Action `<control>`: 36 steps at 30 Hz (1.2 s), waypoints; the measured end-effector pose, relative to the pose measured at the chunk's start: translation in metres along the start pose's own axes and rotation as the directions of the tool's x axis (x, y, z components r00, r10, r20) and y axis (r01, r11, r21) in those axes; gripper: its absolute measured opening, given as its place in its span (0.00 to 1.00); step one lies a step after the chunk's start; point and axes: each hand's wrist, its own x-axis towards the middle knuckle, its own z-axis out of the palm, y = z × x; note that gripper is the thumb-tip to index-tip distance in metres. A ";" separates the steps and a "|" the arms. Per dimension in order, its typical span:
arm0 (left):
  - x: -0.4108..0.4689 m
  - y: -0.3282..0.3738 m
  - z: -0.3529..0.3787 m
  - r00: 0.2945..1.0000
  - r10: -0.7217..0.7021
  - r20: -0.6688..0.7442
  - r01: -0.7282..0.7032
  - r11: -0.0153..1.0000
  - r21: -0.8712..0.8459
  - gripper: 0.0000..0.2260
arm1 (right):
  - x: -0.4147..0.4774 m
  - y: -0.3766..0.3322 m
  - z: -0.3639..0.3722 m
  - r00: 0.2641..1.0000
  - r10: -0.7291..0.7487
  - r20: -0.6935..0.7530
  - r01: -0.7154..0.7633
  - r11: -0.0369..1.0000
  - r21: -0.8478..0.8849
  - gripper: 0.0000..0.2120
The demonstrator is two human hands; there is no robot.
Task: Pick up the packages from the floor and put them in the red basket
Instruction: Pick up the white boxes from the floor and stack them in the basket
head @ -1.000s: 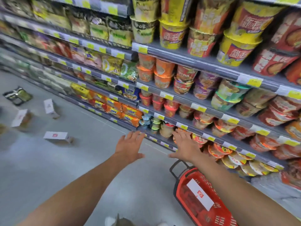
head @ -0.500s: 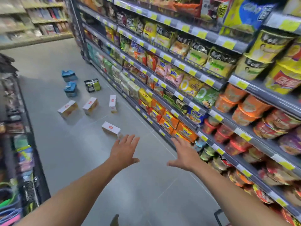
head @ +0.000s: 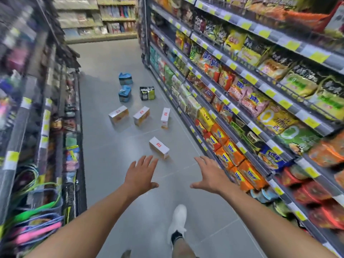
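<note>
Several packages lie on the grey aisle floor. The nearest white and orange box (head: 159,147) sits just beyond my fingertips. Three more like it, a left box (head: 118,114), a middle box (head: 141,115) and an upright box (head: 165,118), lie farther on. Behind them are two blue packs (head: 124,93) (head: 125,78) and a black and green pack (head: 147,93). My left hand (head: 140,174) and my right hand (head: 211,175) are stretched forward, fingers spread, holding nothing. The red basket is out of view.
Shelves of noodle packets (head: 232,101) line the right side of the aisle. A rack of bags and hanging goods (head: 55,138) runs along the left. My foot in a white shoe (head: 177,220) is on the floor below my hands. More shelves (head: 104,21) close off the far end.
The view has swung left, away from the right shelf and the red basket, down the aisle. The packages on the floor are now ahead and closer. Both hands stay spread and hold nothing.
</note>
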 end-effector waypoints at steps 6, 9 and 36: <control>0.036 -0.035 -0.004 0.996 -0.083 0.021 0.083 0.996 -0.018 0.46 | 0.071 -0.015 -0.005 0.997 -0.064 0.035 0.064 0.998 0.005 0.57; 0.066 -0.049 -0.010 0.994 -0.107 0.031 0.108 0.994 -0.019 0.46 | 0.112 -0.016 -0.013 0.995 -0.086 0.044 0.086 0.996 0.002 0.57; 0.307 -0.148 -0.049 0.988 -0.124 0.088 0.128 0.991 -0.041 0.47 | 0.382 -0.027 -0.057 0.988 -0.066 0.142 0.050 0.993 0.111 0.58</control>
